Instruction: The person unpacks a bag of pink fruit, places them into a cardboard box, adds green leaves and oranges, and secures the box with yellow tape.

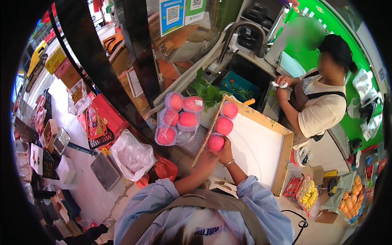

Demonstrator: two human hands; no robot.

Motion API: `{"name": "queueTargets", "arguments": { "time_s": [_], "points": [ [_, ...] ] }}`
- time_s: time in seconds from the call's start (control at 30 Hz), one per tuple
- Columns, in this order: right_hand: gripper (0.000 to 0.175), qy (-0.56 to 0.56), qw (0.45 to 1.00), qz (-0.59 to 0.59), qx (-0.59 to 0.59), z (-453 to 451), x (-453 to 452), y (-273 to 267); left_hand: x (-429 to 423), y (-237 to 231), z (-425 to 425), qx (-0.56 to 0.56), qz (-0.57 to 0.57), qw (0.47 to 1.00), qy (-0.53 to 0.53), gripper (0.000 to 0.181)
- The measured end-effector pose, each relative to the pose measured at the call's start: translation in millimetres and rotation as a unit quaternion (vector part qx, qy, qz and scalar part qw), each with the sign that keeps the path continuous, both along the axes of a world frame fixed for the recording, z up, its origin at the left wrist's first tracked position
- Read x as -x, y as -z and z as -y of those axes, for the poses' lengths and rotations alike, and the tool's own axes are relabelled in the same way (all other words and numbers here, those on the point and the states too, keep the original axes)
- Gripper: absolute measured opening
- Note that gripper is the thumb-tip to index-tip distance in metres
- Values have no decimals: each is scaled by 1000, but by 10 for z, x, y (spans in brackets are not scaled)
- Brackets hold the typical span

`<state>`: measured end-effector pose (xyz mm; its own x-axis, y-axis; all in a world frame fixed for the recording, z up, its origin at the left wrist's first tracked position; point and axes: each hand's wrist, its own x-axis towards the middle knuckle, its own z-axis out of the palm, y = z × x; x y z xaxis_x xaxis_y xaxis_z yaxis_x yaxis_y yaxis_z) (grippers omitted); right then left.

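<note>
At the near left corner of a shallow cardboard box [283, 162] with a white bottom, my right hand [226, 150] has its fingers around a red apple [216, 143]. My left hand [211, 160] is motion-blurred just below that apple; whether it touches it is hard to see. Two more red apples, a middle one [224, 126] and a far one [230, 110], line the box's left side in white foam nets. Outside that side lies a clear plastic package of several netted apples [187, 119], bearing a small label.
Beyond the box, a teal basket [240, 85] with green stems sits in a dark sink [245, 65] under a curved faucet [242, 24]. Leafy greens [205, 88] lie beside it. A co-worker [321, 85] stands at right, holding something white. A platform scale [105, 171] is at left.
</note>
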<state>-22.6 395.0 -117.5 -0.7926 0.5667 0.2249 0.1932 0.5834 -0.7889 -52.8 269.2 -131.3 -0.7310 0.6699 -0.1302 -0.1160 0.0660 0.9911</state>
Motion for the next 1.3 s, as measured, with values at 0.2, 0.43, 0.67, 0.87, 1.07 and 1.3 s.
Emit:
{"name": "queueTargets", "arguments": {
  "time_s": [0.2, 0.43, 0.67, 0.87, 1.07, 1.3],
  "points": [
    [78, 62, 995, 78, -32, 135, 39, -281, 144, 609, -199, -219, 478, 850, -20, 23],
    [73, -185, 978, -23, -92, 168, 376, -1059, 80, -1, -178, -249, 435, 862, -74, 28],
    [78, -254, 910, 151, -291, 202, 1569, -701, 143, 58, -237, -223, 472, 851, -60, 32],
    [86, -205, 899, 222, -316, 298, 1683, -712, 157, 101, -259, -229, 488, 840, -57, 35],
    [87, -183, 911, 144, -340, 318, 1576, -448, 125, -105, -251, -219, 478, 846, -90, 35],
    [91, -248, 894, 200, -316, 232, 1614, -618, 140, 93, -246, -238, 474, 846, -54, 31]
  ]
}}
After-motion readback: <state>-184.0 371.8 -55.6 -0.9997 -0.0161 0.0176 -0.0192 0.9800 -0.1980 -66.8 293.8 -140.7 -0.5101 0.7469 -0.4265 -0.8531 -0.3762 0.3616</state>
